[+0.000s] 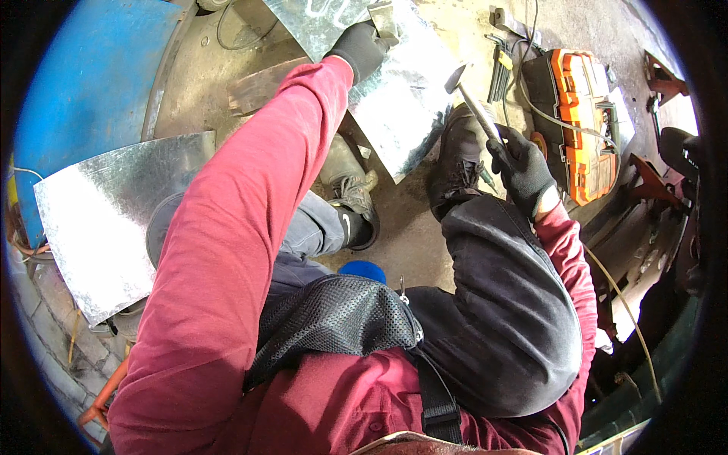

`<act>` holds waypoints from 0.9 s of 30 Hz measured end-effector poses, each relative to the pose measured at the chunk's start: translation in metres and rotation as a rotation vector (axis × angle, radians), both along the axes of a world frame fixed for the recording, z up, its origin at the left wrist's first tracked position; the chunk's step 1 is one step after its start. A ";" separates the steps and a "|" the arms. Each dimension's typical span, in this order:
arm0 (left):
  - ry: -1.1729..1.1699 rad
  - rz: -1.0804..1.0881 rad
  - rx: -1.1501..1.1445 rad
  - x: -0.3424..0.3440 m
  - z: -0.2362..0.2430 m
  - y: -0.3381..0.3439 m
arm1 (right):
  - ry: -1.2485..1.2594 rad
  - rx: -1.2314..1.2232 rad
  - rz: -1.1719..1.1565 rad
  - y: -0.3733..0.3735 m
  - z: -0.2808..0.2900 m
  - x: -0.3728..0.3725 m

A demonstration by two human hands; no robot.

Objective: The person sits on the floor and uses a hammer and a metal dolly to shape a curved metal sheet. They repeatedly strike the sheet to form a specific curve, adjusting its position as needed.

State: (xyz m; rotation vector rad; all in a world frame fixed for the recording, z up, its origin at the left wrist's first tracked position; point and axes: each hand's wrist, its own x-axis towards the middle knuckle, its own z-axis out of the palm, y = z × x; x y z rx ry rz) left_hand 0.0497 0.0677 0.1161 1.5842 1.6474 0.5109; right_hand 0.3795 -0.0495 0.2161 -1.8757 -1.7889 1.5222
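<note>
My left hand [361, 51], in a black glove, is closed on a small flat metal piece [384, 21] over a shiny sheet of metal [402, 106]. The fingertips are partly hidden by the glove and the piece. My right hand [523, 168], also gloved in black, grips a hammer [479, 111] by its handle. The hammer's head points up and left, near the right edge of the sheet and above my right shoe [458, 155]. The sheet slants across the floor in front of my feet, with bent pale marks near its far end.
An orange and black toolbox [580, 125] stands at the right with a cable across it. Beside it lie hex keys [500, 70]. A wooden block [262, 87] sits left of the sheet. Farther left are a second metal sheet [98, 220] and a blue panel [98, 83].
</note>
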 end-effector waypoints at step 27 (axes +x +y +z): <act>0.041 0.021 -0.035 0.019 -0.021 -0.003 | -0.035 1.140 0.135 0.045 0.061 -0.033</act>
